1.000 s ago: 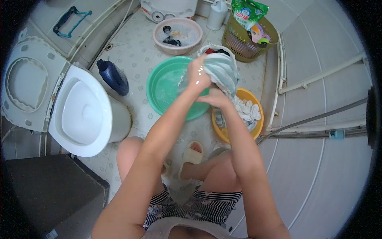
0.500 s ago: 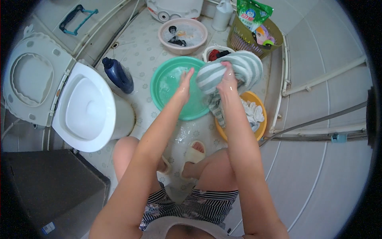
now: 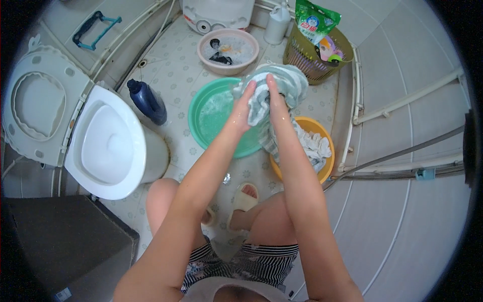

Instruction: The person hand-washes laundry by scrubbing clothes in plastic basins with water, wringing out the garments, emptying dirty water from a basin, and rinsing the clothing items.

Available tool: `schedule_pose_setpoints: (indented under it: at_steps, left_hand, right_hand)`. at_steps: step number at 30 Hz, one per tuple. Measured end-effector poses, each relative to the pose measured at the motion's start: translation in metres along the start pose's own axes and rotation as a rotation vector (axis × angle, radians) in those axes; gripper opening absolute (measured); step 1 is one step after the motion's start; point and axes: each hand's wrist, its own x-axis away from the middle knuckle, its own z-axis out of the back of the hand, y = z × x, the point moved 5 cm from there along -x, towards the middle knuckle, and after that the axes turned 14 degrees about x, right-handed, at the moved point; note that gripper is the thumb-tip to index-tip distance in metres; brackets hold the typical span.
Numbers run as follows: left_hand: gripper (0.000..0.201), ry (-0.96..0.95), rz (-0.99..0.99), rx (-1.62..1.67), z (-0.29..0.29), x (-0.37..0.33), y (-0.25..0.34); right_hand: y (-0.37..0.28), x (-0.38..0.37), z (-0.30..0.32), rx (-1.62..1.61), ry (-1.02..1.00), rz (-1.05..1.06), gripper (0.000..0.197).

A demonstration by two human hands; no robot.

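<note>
A wet cloth [image 3: 289,80] with grey-green and white stripes is bunched between my two hands. My left hand [image 3: 243,109] presses on its left side, thumb and fingers up against the fabric. On the other side my right hand [image 3: 277,100] grips it, thumb pointing away from me. Part of the cloth hangs down past my right wrist toward a yellow basin [image 3: 329,166], which holds white cloth [image 3: 317,143]. Beneath and left of the bundle stands a green basin [image 3: 193,108] of sudsy water [image 3: 214,121]. My palms and some fingertips are hidden.
A pink basin [image 3: 201,58] with dark items in suds stands farther back. Beside it are a white jug [image 3: 276,25] and an olive basket [image 3: 307,65] holding a green packet [image 3: 316,21]. At left are a dark blue bottle [image 3: 148,103] and an open toilet [image 3: 133,166].
My right hand has brought the striped cloth leftward, over the green basin's right side. My left hand, open and apart before, now holds the cloth too.
</note>
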Motion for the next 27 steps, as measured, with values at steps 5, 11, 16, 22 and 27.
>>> schedule_pose_setpoints:
  at_steps: [5, 11, 16, 22, 27]
  left_hand:
    - [0.031, 0.175, -0.452, -0.203, 0.015, -0.014, 0.027]
    - [0.026, 0.336, -0.66, -0.772, 0.01, 0.003, 0.026]
    - [0.027, 0.285, -0.542, -0.863, -0.002, 0.011, 0.029]
    - [0.068, -0.203, 0.028, -0.885, -0.031, 0.003, -0.01]
    - [0.067, 0.035, 0.216, -0.908, 0.03, -0.009, -0.007]
  right_hand:
    - [0.016, 0.001, -0.041, -0.491, -0.148, -0.158, 0.062]
    - [0.031, -0.003, -0.014, -0.253, 0.12, -0.21, 0.055]
    - [-0.005, 0.017, -0.007, -0.005, 0.384, -0.034, 0.051]
    - [-0.102, 0.058, 0.087, 0.895, 0.609, 0.476, 0.038]
    - [-0.136, 0.105, 0.15, 1.392, 0.803, 0.607, 0.041]
